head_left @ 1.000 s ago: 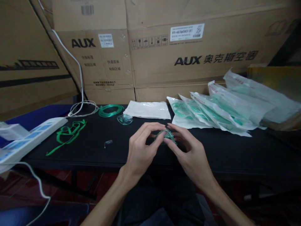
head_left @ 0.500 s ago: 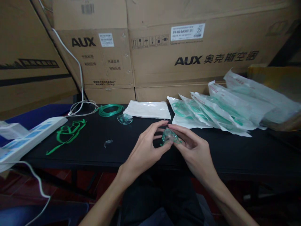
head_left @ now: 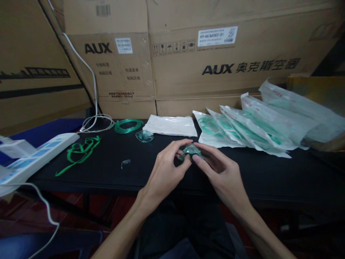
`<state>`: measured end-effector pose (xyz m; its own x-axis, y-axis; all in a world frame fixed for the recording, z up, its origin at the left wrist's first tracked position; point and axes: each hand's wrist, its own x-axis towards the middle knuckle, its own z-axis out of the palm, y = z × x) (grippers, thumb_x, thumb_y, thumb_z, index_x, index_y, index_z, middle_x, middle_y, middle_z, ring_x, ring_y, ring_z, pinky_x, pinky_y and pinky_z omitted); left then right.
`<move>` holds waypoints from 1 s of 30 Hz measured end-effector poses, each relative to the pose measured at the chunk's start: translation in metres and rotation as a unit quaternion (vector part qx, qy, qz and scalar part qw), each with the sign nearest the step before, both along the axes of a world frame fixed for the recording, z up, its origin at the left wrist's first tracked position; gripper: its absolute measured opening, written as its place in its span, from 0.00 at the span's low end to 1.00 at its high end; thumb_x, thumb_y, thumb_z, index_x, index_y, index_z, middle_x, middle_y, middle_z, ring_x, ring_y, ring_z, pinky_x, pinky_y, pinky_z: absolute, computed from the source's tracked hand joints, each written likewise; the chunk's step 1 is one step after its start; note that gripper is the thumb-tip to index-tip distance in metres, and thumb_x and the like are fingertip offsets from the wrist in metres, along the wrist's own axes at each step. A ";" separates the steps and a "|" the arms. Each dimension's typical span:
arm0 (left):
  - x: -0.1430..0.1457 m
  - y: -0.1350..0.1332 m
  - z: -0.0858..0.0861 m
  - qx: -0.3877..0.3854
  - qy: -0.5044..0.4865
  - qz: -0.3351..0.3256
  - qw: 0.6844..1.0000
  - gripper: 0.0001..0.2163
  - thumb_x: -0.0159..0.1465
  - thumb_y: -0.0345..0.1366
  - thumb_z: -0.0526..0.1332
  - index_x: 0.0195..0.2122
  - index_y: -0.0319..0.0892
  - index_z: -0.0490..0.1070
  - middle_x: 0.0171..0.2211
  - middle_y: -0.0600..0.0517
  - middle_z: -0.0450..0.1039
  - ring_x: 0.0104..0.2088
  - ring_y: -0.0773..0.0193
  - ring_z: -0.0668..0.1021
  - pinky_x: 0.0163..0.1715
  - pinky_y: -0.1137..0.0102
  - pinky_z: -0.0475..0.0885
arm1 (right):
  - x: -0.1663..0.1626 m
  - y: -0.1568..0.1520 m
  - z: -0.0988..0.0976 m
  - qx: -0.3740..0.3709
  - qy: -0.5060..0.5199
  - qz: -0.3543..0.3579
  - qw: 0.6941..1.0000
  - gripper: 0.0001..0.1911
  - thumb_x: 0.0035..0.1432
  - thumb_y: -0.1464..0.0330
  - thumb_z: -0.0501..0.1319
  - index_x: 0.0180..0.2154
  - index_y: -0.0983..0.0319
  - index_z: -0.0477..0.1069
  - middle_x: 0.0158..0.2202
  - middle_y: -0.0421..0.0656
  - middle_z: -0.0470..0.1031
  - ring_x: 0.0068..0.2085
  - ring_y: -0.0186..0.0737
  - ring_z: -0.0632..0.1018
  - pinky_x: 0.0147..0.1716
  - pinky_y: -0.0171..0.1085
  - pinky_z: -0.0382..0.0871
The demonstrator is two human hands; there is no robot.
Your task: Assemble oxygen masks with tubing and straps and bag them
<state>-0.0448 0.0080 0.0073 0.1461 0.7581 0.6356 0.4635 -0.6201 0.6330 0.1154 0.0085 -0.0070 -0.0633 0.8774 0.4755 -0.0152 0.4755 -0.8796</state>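
Observation:
Both of my hands meet above the front middle of the black table [head_left: 258, 172]. Between them is a small clear green plastic mask piece [head_left: 190, 151]. My left hand [head_left: 165, 172] pinches its left side with thumb and fingertips. My right hand [head_left: 219, 172] grips its right side, fingers curled under it. Part of the piece is hidden by my fingers.
A second clear mask piece [head_left: 145, 135], coiled green tubing [head_left: 128, 126], green straps [head_left: 79, 153] and a small clear clip [head_left: 125, 164] lie to the left. A white pouch [head_left: 171, 126] and several sealed bags [head_left: 248, 129] lie behind and right. A power strip [head_left: 35, 158] sits far left; cardboard boxes [head_left: 215, 68] stand behind.
My hands have kept hold of the green piece and turned it between the fingers; they sit slightly higher and closer together than a second ago.

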 end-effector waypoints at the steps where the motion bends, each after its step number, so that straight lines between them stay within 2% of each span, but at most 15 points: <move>1: 0.000 0.000 0.001 0.007 0.006 0.008 1.000 0.17 0.64 0.25 0.63 0.54 0.41 0.73 0.49 0.48 0.79 0.42 0.64 0.81 0.44 0.70 0.76 | 0.000 0.000 0.001 0.000 -0.009 -0.012 1.000 0.14 0.61 0.65 0.68 0.49 0.58 0.78 0.51 0.44 0.80 0.53 0.44 0.80 0.53 0.40 0.76; 6: 0.000 -0.002 0.004 0.053 0.001 0.033 0.998 0.08 0.66 0.28 0.64 0.46 0.41 0.78 0.42 0.49 0.81 0.37 0.64 0.80 0.37 0.71 0.75 | 0.000 -0.002 0.002 0.030 -0.088 -0.059 0.994 0.08 0.64 0.64 0.65 0.39 0.60 0.80 0.43 0.45 0.81 0.45 0.44 0.81 0.45 0.40 0.76; 8: 0.000 -0.002 0.004 0.064 0.001 0.034 0.997 0.06 0.67 0.28 0.64 0.43 0.40 0.79 0.41 0.50 0.82 0.38 0.64 0.80 0.37 0.71 0.76 | 0.000 -0.003 0.001 0.032 -0.118 -0.066 0.990 0.08 0.65 0.65 0.63 0.40 0.60 0.79 0.42 0.45 0.81 0.43 0.44 0.81 0.43 0.40 0.76; 11: 0.000 -0.002 0.002 0.075 0.019 0.023 0.997 0.07 0.67 0.28 0.64 0.44 0.40 0.79 0.42 0.49 0.82 0.40 0.63 0.81 0.40 0.70 0.77 | -0.002 -0.005 -0.001 0.047 -0.148 -0.093 0.983 0.08 0.65 0.67 0.62 0.43 0.60 0.78 0.42 0.45 0.81 0.41 0.43 0.81 0.41 0.40 0.75; 15: 0.001 -0.003 0.000 0.118 0.038 -0.001 0.992 0.08 0.67 0.27 0.63 0.46 0.39 0.78 0.42 0.48 0.81 0.43 0.62 0.81 0.46 0.68 0.77 | -0.002 -0.008 -0.001 0.090 -0.176 -0.117 0.973 0.06 0.66 0.68 0.60 0.40 0.60 0.77 0.39 0.44 0.80 0.39 0.41 0.80 0.40 0.39 0.73; 18: 0.002 -0.004 0.000 0.143 0.036 0.005 0.989 0.07 0.66 0.28 0.65 0.44 0.38 0.79 0.39 0.48 0.81 0.41 0.62 0.81 0.44 0.68 0.77 | -0.002 -0.009 -0.001 0.108 -0.180 -0.120 0.970 0.08 0.68 0.69 0.58 0.40 0.60 0.77 0.38 0.44 0.81 0.39 0.40 0.80 0.41 0.38 0.72; 23: 0.003 -0.006 0.001 0.128 0.014 0.017 0.991 0.04 0.66 0.28 0.65 0.40 0.39 0.78 0.37 0.49 0.81 0.37 0.64 0.81 0.38 0.70 0.77 | -0.003 -0.009 0.001 0.121 -0.182 -0.115 0.969 0.08 0.69 0.69 0.58 0.41 0.59 0.77 0.40 0.45 0.81 0.39 0.41 0.80 0.42 0.38 0.72; 30: 0.002 -0.004 0.000 0.155 0.028 0.022 0.987 0.04 0.68 0.29 0.63 0.40 0.41 0.77 0.37 0.49 0.82 0.39 0.62 0.81 0.42 0.65 0.77 | -0.002 -0.009 0.000 0.133 -0.184 -0.110 0.968 0.10 0.69 0.68 0.58 0.42 0.58 0.79 0.41 0.46 0.82 0.40 0.43 0.81 0.42 0.39 0.74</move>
<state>-0.0424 0.0037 0.0075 0.1579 0.5356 0.8296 0.5235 -0.7578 0.3896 0.1135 -0.0002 -0.0069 -0.0960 0.7392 0.6666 0.4033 0.6412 -0.6529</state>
